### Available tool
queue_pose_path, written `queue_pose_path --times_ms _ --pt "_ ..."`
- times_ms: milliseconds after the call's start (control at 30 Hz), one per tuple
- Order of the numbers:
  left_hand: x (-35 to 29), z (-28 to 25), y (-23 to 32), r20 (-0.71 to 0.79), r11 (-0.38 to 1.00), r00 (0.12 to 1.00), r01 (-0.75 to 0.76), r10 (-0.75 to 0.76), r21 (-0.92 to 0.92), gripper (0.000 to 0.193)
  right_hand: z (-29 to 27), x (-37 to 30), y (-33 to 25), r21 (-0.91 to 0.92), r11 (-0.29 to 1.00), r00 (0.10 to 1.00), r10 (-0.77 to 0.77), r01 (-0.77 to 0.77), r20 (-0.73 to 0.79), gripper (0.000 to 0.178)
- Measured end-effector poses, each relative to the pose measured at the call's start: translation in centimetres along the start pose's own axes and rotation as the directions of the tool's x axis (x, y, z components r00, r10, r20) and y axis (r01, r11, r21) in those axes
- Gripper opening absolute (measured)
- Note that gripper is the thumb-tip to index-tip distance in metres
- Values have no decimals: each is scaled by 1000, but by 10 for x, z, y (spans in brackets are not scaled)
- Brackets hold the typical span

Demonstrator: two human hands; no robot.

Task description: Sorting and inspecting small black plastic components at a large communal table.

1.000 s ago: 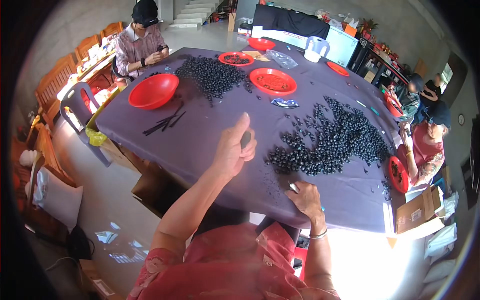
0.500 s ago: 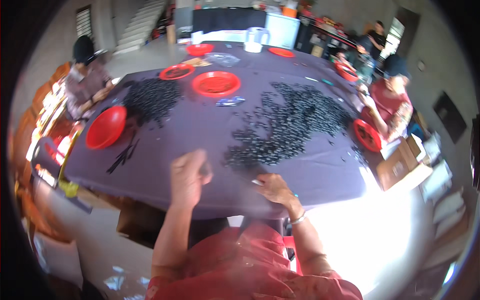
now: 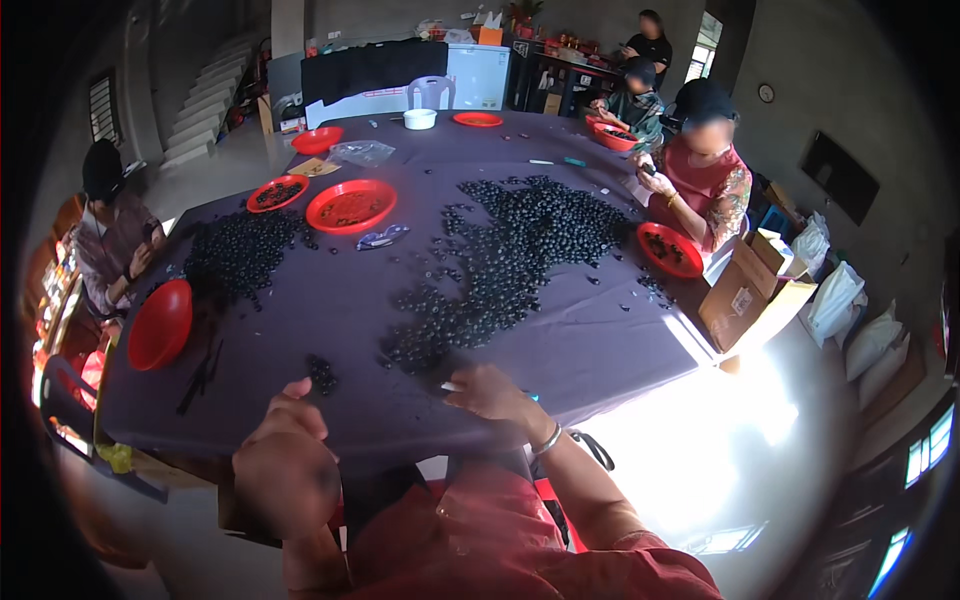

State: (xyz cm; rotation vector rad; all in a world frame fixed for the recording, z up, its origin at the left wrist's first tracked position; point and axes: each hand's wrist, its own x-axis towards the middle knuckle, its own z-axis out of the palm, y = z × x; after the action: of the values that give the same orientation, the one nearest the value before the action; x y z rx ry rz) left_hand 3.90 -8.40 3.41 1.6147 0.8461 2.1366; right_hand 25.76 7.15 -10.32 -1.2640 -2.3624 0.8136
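Observation:
A large heap of small dark, glossy round pieces [image 3: 540,225], perhaps berries or nuts, spreads over the purple-grey tablecloth [image 3: 480,400]. At its near edge is my right hand [image 3: 495,393], low over the cloth, fingers drawn together; a small whitish spot shows at the fingertips, too small to name. My left hand [image 3: 285,465] is raised nearer to me at the table's front edge, slightly blurred, with its fingers curled; whatever it holds is hidden. Just beyond it lies a small separate cluster of dark pieces [image 3: 322,375].
Red bowls stand about the table: a tilted one [image 3: 160,325] at left, a wide one [image 3: 350,207] at centre, one [image 3: 670,250] at right. Dark sticks [image 3: 203,375] lie at left near a second dark heap [image 3: 235,250]. Other people sit both sides; an open carton [image 3: 755,290] stands right.
My left hand has come back toward me and left, off the cloth's middle. The small cluster now shows beyond it. My right hand stays by the heap's near edge as the view shifts.

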Motion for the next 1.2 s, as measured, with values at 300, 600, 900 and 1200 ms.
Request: queue_pose_path --times_ms 300,600,900,1200 --pt "-7 25 -49 315 873 869 225 -380 433 15 -1 -2 8 -12 999 999 44 -44 8 25" --pt "-69 7 -122 292 420 450 893 -844 -160 6 -6 -23 -62 297 893 939 -297 337 -173 19" --pt "-84 -6 -125 433 276 394 909 -811 -312 8 -2 -26 -72 353 797 869 -474 491 -139 21" --pt "-83 -10 -127 535 246 425 894 -730 -375 12 -5 -20 -68 410 769 859 -507 490 -74 21"
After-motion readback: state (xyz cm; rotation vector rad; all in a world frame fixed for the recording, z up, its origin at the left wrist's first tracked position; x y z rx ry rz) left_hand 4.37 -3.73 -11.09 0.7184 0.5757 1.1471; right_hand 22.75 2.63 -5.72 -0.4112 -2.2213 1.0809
